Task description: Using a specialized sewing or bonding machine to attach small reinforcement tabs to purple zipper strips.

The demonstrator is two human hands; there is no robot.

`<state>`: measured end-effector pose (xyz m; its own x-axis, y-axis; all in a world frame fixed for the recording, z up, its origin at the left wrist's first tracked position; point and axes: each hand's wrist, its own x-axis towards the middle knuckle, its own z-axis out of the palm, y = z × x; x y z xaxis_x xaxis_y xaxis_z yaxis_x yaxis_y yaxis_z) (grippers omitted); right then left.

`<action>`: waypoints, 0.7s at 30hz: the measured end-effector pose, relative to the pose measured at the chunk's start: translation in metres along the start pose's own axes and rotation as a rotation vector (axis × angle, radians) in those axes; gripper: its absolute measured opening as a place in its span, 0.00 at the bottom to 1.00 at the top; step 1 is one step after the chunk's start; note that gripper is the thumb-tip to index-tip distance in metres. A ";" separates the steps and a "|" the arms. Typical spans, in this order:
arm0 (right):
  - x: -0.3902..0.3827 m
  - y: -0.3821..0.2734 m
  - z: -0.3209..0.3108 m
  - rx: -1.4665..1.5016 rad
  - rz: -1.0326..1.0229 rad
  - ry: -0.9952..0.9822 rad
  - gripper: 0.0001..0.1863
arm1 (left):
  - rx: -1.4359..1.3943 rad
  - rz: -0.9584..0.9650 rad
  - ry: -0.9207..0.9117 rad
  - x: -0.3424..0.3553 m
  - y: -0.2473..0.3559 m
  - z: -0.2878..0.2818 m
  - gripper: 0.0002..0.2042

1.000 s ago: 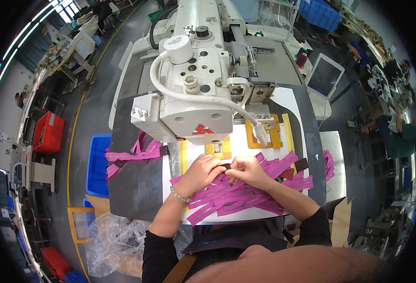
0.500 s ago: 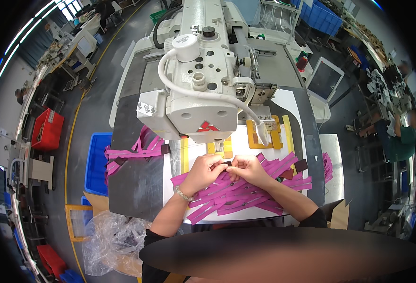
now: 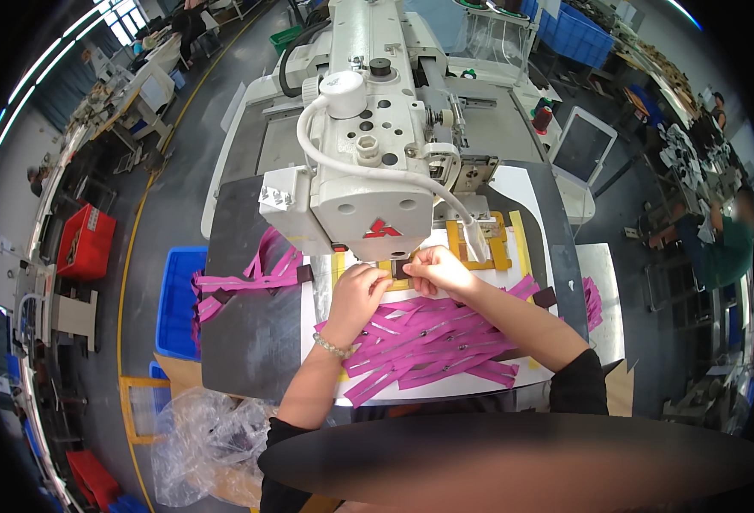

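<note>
A small dark square patch (image 3: 399, 269) lies at the yellow clamp frame (image 3: 385, 267) beneath the head of a white sewing machine (image 3: 373, 218). Its right edge is pinched between the fingertips of my right hand (image 3: 442, 273). My left hand (image 3: 356, 297), with a beaded bracelet on its wrist, is curled beside the patch's left side. Its fingertips are pressed together, and what they grip, if anything, is hidden. Just in front of both hands, magenta zipper strips (image 3: 432, 342) are heaped on the white work plate (image 3: 313, 312).
More magenta zippers (image 3: 257, 280) with dark end patches hang over the table's left edge near a blue bin (image 3: 179, 299). Another yellow frame (image 3: 498, 248) sits right of the needle area. A screen (image 3: 584, 145) stands at the right; clear plastic wrap (image 3: 210, 436) lies lower left.
Both hands have moved forward from above the zipper pile to the clamp frame. The dark patch, pinched between them before, is now at the frame under the machine head.
</note>
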<state>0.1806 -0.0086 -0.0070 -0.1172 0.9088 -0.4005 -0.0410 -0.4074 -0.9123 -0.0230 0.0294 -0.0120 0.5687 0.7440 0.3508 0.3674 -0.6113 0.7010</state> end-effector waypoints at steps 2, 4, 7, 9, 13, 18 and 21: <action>0.006 -0.001 0.003 0.015 0.007 0.015 0.14 | 0.033 0.033 0.015 -0.001 0.003 0.000 0.06; 0.011 -0.003 0.005 -0.005 0.016 0.024 0.14 | 0.063 0.067 0.029 -0.002 0.005 0.001 0.06; 0.014 -0.005 0.005 -0.073 0.038 0.041 0.14 | 0.085 0.079 0.014 -0.003 0.007 0.002 0.07; 0.014 -0.005 0.005 -0.091 0.035 0.033 0.14 | 0.108 0.087 -0.001 -0.003 0.009 0.003 0.07; 0.011 -0.006 0.008 -0.134 0.026 0.059 0.14 | 0.137 0.073 -0.032 -0.006 0.011 0.006 0.08; 0.009 -0.012 0.006 -0.216 0.035 0.041 0.14 | 0.492 0.214 -0.046 -0.009 0.016 0.012 0.13; 0.009 -0.015 0.004 -0.225 0.024 0.009 0.14 | 0.601 0.232 -0.077 -0.009 0.016 0.015 0.14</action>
<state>0.1763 0.0057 0.0035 -0.1070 0.9002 -0.4221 0.1845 -0.3992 -0.8981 -0.0112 0.0090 -0.0135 0.7259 0.5666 0.3899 0.5636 -0.8149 0.1350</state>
